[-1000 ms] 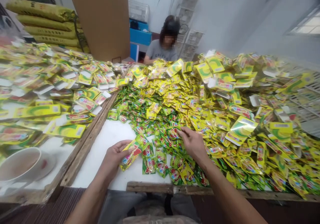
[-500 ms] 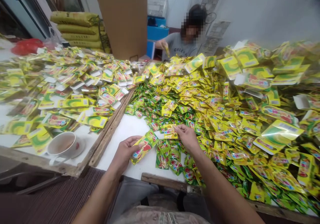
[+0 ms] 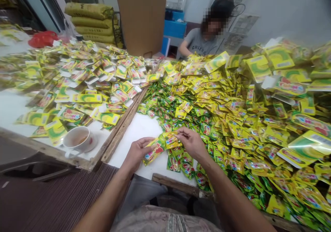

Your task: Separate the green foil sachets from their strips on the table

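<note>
My left hand (image 3: 137, 153) is closed on a yellow-green carton (image 3: 152, 153), tilted above the white tabletop (image 3: 141, 127). A green packet shows at the carton's upper right end. My right hand (image 3: 190, 143) pinches a yellow packet (image 3: 172, 139), whose left edge meets the green packet at that end; whether it is inside the carton I cannot tell. Below my right hand lie several green packets (image 3: 186, 166). A large heap of yellow packets (image 3: 232, 121) spreads to the right, with green packets (image 3: 165, 101) on its left side.
A white cup (image 3: 77, 140) with brown liquid stands at the left table's front corner, near many cartons (image 3: 86, 98). Wooden edging (image 3: 124, 125) runs between the tables. Across the heap sits a person in a grey shirt (image 3: 203, 44). More cartons (image 3: 307, 121) lie at the right.
The yellow packet in my right hand has moved left, up to the carton's end. The view has shifted, and the other person's raised hand is now lowered behind the heap.
</note>
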`<control>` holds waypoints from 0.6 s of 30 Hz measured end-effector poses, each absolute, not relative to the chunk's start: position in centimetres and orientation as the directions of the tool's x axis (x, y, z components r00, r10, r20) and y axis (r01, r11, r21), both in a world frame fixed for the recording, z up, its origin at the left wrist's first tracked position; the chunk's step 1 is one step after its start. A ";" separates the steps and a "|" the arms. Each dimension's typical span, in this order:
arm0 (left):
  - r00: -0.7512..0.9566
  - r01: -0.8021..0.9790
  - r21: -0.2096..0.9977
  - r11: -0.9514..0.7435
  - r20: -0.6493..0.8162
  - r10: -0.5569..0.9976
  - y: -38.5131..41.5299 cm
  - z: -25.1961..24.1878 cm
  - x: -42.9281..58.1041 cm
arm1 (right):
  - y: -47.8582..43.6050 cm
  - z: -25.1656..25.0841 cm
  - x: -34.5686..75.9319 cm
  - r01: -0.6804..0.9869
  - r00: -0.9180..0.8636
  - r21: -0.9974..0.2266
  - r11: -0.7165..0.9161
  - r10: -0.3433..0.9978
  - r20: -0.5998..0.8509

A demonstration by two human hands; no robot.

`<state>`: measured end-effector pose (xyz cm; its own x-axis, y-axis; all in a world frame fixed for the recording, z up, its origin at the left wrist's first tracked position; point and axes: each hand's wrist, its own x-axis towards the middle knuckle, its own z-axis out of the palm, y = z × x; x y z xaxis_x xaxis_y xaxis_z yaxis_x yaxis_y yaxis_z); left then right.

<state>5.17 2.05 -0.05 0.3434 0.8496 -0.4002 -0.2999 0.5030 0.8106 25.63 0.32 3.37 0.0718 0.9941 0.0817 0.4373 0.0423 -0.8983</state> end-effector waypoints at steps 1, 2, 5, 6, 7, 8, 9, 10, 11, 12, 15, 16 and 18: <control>0.344 -0.302 0.809 0.504 -0.401 0.849 2.1 0.0 5.1 | 0.4 3.6 25.6 0.496 0.026 -0.865 0.070 0.995 0.095; 0.348 -0.304 0.807 0.505 -0.400 0.848 2.1 0.1 5.1 | 0.5 3.8 25.6 0.542 -0.019 -0.835 0.093 0.995 0.099; 0.373 -0.304 0.806 0.508 -0.391 0.842 2.0 0.2 5.0 | 0.5 3.9 25.4 0.538 -0.098 -0.838 0.095 0.994 0.049; 0.380 -0.300 0.809 0.506 -0.385 0.841 2.0 0.2 5.0 | 0.4 3.8 25.3 0.504 -0.112 -0.861 0.075 0.994 0.021; 0.387 -0.291 0.814 0.503 -0.380 0.840 2.0 0.2 4.9 | 0.4 3.7 25.2 0.470 -0.119 -0.881 0.054 0.993 -0.002; 0.398 -0.278 0.821 0.500 -0.375 0.837 2.0 0.3 4.8 | 0.4 3.5 25.1 0.448 -0.117 -0.893 0.037 0.993 -0.017; 0.411 -0.263 0.827 0.497 -0.370 0.833 2.0 0.3 4.7 | 0.3 3.4 25.1 0.444 -0.106 -0.896 0.030 0.994 -0.019; 0.426 -0.247 0.831 0.498 -0.368 0.826 2.1 0.4 4.7 | 0.3 3.4 25.1 0.457 -0.084 -0.889 0.032 0.996 -0.007; 0.441 -0.235 0.833 0.502 -0.369 0.818 2.1 0.4 4.6 | 0.4 3.4 25.0 0.477 -0.057 -0.878 0.041 0.998 0.016; 0.453 -0.227 0.832 0.507 -0.371 0.811 2.1 0.5 4.7 | 0.5 3.5 24.9 0.494 -0.034 -0.867 0.054 0.998 0.043; 0.459 -0.232 0.820 0.524 -0.382 0.802 2.2 0.6 5.0 | 0.7 3.9 24.6 0.514 -0.054 -0.854 0.076 0.997 0.056; 0.454 -0.237 0.817 0.525 -0.385 0.803 2.1 0.6 5.1 | 0.7 4.0 24.4 0.502 -0.078 -0.862 0.069 0.996 0.035; 0.437 -0.256 0.816 0.519 -0.381 0.815 2.1 0.5 5.4 | 0.7 3.8 24.1 0.443 -0.091 -0.896 0.040 0.996 -0.001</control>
<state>5.37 2.07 0.45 0.4367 0.8149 -0.3812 -0.2556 0.5186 0.8159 24.14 0.74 3.82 -0.0914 0.9958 -0.0006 0.4432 0.0401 -0.8955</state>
